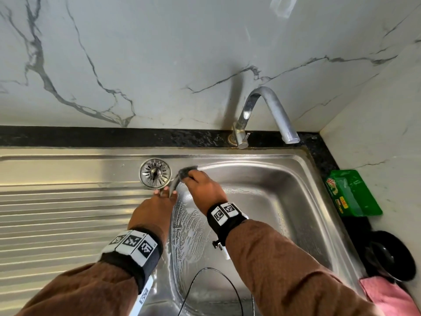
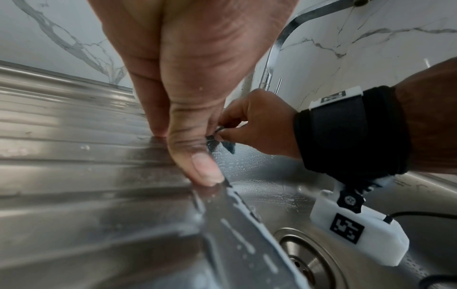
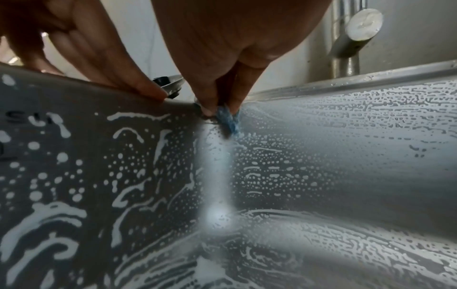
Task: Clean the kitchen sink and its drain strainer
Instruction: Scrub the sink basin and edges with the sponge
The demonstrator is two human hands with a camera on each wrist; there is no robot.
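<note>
Steel sink (image 1: 296, 192), basin walls streaked with white soap foam and beads. Strainer (image 1: 155, 172) out of drain, lying on ribbed drainboard (image 1: 57, 215) beside basin's far left corner, shiny, slotted. Right hand (image 1: 202, 185) pinches small dark-blue scrub pad (image 3: 228, 121), grip tight, pressed into that corner. Left hand (image 1: 152, 208) flat, fingers straight, resting on basin rim, holding nothing.

The right hand (image 1: 201, 184) holds a dark scrubber (image 1: 185, 173) on the soapy sink (image 1: 284, 201) wall. The left hand (image 1: 151, 210) presses the rim, near the strainer (image 1: 155, 172).
</note>
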